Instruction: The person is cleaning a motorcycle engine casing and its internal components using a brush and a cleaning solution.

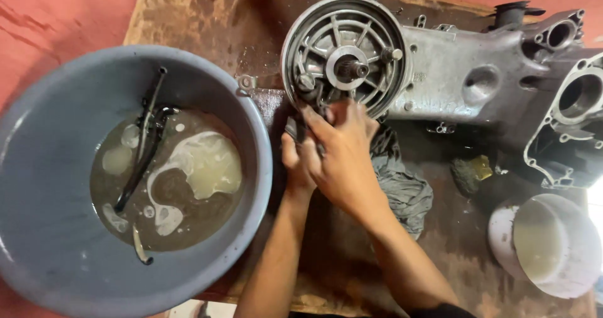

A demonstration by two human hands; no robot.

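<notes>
Both hands meet at the lower rim of a round, ribbed metal drum [344, 57] that sits on the near end of a long cast engine casing [477, 79]. The right hand [342, 151] lies on top, fingers curled and pressed against the drum's edge; the left hand [295, 167] is tucked under it, mostly hidden, so whether either hand is closed on something or merely pushing cannot be told. The casing looks like heavy, rigid cast alloy, dull grey and greasy, probably slippery where oil sits; its thick flanges and bolt bosses seem safer places to grip than the thin spokes around the central shaft. Just below the right hand lies a crumpled dark rag [402, 183], soft and limp. To the left of the hands stands a wide grey plastic basin [38, 167] of murky liquid with pale patches and a dark thin tool lying in it. Further right, beyond the rag, sits a small white tub [546, 242]. Everything rests on a stained, rough wooden board [195, 16].
</notes>
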